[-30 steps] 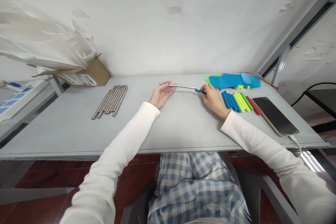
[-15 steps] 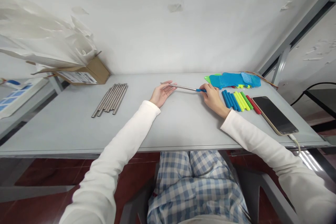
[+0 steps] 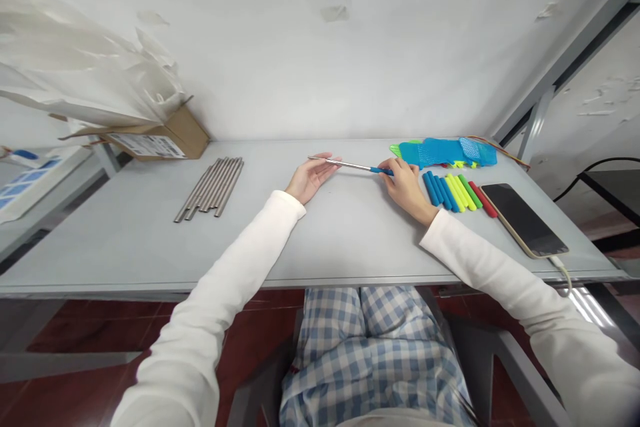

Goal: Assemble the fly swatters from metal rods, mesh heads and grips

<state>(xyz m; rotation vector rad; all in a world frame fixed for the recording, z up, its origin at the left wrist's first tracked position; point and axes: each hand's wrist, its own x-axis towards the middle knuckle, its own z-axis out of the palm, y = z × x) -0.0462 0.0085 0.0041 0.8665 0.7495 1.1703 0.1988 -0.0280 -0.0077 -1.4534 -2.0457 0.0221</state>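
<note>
**I am holding a thin silver metal rod point(image 3: 350, 164) with a short blue tube point(image 3: 381, 171) at its right end**

Nearest me, below the rod, my blue-and-white checked trousers point(image 3: 370, 360) are showing under the edge of the flat grey table point(image 3: 340, 240). A black-screened phone point(image 3: 524, 220) is lying to the right of the rod, and a row of short blue, yellow, green and red tubes point(image 3: 457, 192) is lying between them. Well to the rod's left, a group of silver metal tubes point(image 3: 210, 188) is resting side by side. My left hand point(image 3: 307, 177) is holding the rod's left part loosely, fingers mostly extended. My right hand point(image 3: 406, 188) is pinching the blue tube, nearly closed; I cannot tell whether the rod is going inside it. Beyond the rod, a blue mesh bundle point(image 3: 445, 153) is lying to the right, an open brown cardboard box point(image 3: 186, 135) is sitting far left, and a white wall point(image 3: 280, 67) is rising behind.
</note>
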